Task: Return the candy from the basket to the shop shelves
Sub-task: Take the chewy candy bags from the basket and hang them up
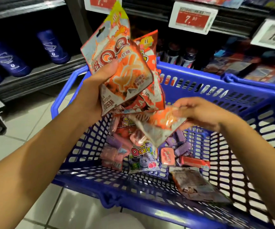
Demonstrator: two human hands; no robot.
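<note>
My left hand (pixel 92 95) grips a fanned stack of orange cola-flavour candy bags (pixel 121 66) above the blue plastic basket (pixel 232 103). My right hand (pixel 199 111) pinches one more orange candy bag (pixel 159 128) by its top edge, lifted just over the basket's contents. Inside the basket lie a purple QQ gummy bag (pixel 143 157), pink and purple small candy packs (pixel 112 154), a red strawberry bag (pixel 125 129), a pink tin (pixel 166 157), a red bar (pixel 194 161) and a brown bag (pixel 193 182).
Dark shop shelves stand behind the basket, with red-and-white price tags (pixel 193 18) along the upper rail. Blue cylindrical containers (pixel 52 47) lie on the left shelf. Dark packaged goods (pixel 249 66) fill the right shelf. White tiled floor (pixel 26 123) lies below.
</note>
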